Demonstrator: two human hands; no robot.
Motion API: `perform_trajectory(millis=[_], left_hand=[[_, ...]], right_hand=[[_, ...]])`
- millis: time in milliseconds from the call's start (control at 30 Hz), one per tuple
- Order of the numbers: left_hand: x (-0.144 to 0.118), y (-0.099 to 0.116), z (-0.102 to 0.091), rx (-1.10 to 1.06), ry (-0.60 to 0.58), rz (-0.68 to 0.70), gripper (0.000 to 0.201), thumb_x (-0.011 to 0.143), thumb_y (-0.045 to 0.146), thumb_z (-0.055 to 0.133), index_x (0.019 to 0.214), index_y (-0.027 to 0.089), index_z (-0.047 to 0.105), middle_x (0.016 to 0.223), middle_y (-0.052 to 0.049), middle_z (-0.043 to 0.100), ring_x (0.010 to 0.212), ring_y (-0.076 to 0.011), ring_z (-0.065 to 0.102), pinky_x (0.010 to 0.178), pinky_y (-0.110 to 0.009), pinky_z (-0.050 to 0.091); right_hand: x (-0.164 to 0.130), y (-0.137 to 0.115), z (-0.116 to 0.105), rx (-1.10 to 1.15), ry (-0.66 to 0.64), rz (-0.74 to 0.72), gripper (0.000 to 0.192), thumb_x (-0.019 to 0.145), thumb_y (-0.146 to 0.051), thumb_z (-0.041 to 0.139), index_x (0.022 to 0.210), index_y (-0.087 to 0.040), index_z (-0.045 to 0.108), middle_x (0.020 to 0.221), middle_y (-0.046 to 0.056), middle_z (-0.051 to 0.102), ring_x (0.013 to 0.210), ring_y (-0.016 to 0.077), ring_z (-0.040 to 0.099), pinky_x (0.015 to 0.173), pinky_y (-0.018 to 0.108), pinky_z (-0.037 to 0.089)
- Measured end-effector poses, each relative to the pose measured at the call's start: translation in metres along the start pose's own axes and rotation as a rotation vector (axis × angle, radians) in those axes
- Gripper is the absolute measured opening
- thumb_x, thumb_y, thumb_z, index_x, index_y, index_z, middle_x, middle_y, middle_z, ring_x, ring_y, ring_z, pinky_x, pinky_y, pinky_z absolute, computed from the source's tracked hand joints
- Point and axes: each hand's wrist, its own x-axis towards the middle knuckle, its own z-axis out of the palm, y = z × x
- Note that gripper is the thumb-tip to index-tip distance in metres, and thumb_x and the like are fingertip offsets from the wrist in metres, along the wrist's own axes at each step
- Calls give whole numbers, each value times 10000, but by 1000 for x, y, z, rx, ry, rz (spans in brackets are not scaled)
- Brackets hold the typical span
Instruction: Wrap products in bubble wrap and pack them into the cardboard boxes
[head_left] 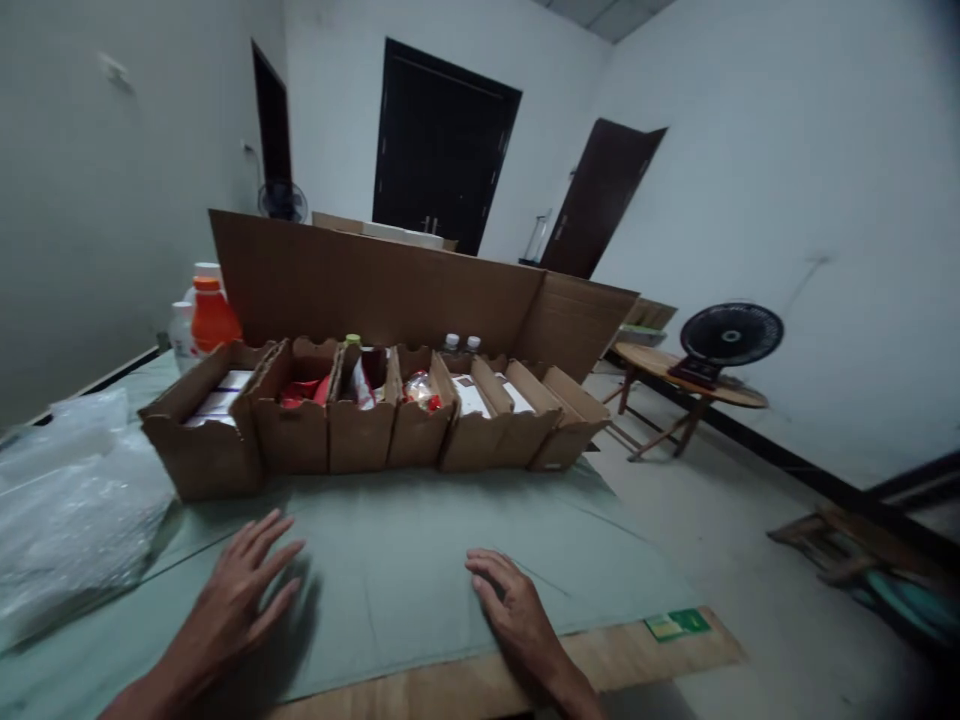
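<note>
Over the pale green tablecloth, my left hand is open with its fingers spread and nothing in it. My right hand hovers or rests near the table's front edge, fingers slightly bent and apart, holding nothing. Beyond both hands stands a row of cardboard bins. The leftmost holds white boxes; the one beside it holds red packets. Further right are a shiny red-and-clear packet and white boxes. The rightmost bin shows no contents that I can make out.
Bubble wrap lies at the left. An orange bottle stands behind the bins with white bottles. A tall cardboard panel rises at the back. A green card lies by the right front edge. A black fan sits on a round table.
</note>
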Motion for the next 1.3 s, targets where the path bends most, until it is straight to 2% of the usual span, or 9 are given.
perform_trajectory(millis=[100, 200, 333, 433, 533, 667, 933, 1167, 1300], left_hand=[[42, 45, 48, -85, -112, -57, 341, 914, 349, 526, 1185, 217, 686, 1334, -138, 643, 1280, -342, 559, 985, -516, 528], [62, 74, 80, -112, -258, -128, 406, 928, 378, 526, 1263, 195, 666, 1370, -151, 626, 1302, -348, 552, 1019, -523, 514], [56, 90, 92, -84, -320, -126, 467, 964, 463, 507, 1383, 271, 582, 1497, -115, 519, 1385, -333, 477, 1124, -557, 410], [49, 91, 92, -53, -331, -110, 482, 967, 490, 502, 1409, 303, 554, 1515, -94, 500, 1395, -327, 467, 1130, -556, 401], [49, 90, 92, -25, -322, -98, 495, 960, 503, 512, 1418, 317, 543, 1523, -86, 491, 1389, -332, 472, 1117, -548, 415], [50, 90, 94, -13, -304, -92, 518, 955, 496, 530, 1445, 328, 507, 1531, -78, 481, 1383, -318, 480, 1125, -520, 412], [53, 94, 89, -66, -292, -123, 497, 948, 481, 530, 1408, 294, 547, 1519, -93, 496, 1380, -329, 479, 1137, -525, 384], [57, 96, 88, -90, -297, -140, 482, 929, 469, 552, 1374, 286, 578, 1491, -90, 529, 1370, -327, 489, 1138, -519, 386], [60, 97, 84, -100, -332, -160, 485, 936, 456, 540, 1381, 265, 579, 1493, -112, 524, 1381, -333, 479, 1146, -552, 378]], right_hand=[[0, 27, -30, -182, 49, -34, 289, 902, -230, 484, 1013, -222, 751, 1101, 73, 758, 1035, 196, 708, 926, 334, 566], [20, 60, -77, -306, 116, -1, 294, 877, -218, 482, 1019, -219, 739, 1105, 79, 754, 1050, 220, 694, 946, 372, 546], [78, 96, -146, -510, 237, 99, 413, 867, -177, 473, 1240, -148, 649, 1308, 155, 655, 1251, 297, 561, 1037, 472, 427], [132, 110, -180, -656, 245, 142, 523, 868, -150, 490, 1389, -129, 536, 1478, 169, 511, 1400, 318, 387, 1086, 484, 311], [173, 115, -197, -767, 104, 153, 420, 808, -95, 545, 1203, -147, 679, 1303, 172, 653, 1311, 313, 477, 1032, 441, 312], [184, 109, -209, -870, -127, 153, 235, 771, -66, 571, 872, -151, 765, 902, 161, 758, 991, 282, 653, 912, 395, 352], [167, 58, -202, -800, -419, 140, 146, 787, -180, 615, 782, -227, 753, 807, 56, 746, 734, 204, 660, 602, 264, 324], [189, -8, -155, -538, -380, 24, 154, 782, -220, 612, 664, -179, 701, 673, 28, 677, 642, 163, 595, 557, 252, 325], [184, -37, -146, -353, -254, -39, 291, 905, -268, 477, 798, -172, 730, 775, 17, 715, 746, 158, 634, 650, 233, 411]])
